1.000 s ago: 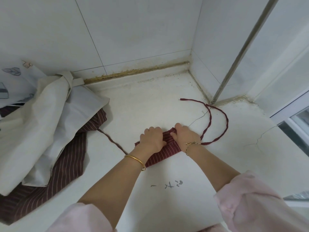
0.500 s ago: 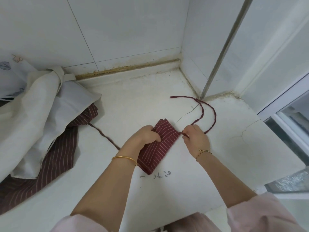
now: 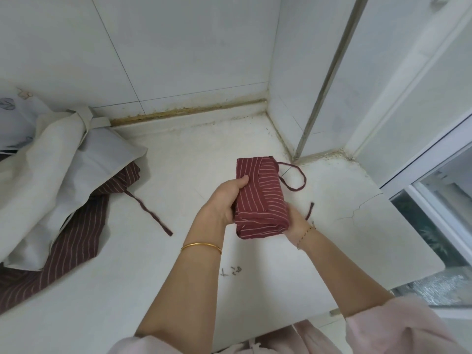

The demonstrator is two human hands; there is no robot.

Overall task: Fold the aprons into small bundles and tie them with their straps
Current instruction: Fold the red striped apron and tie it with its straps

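Left fingers (image 3: 242, 180): thumb clamped on the top face of the apron bundle (image 3: 260, 198), the rest wrapped behind it, grasping it mid-length, likely so the folds can't spring open. Left hand (image 3: 224, 200) carries most of it. Right hand (image 3: 296, 223) cups the near right corner; its fingers are hidden by the cloth, so I cannot tell whether they clench cloth or strap. The bundle looks raised off the bench (image 3: 178, 264), probably to free the underside for wrapping. The strap (image 3: 297, 175) loops loose off the far right edge, one end sticking up beside the right hand, not yet tied. Far left on the bench: a heap with a white apron (image 3: 51, 169) over another striped apron (image 3: 74, 238), well apart from the hands, presumably waiting its turn.
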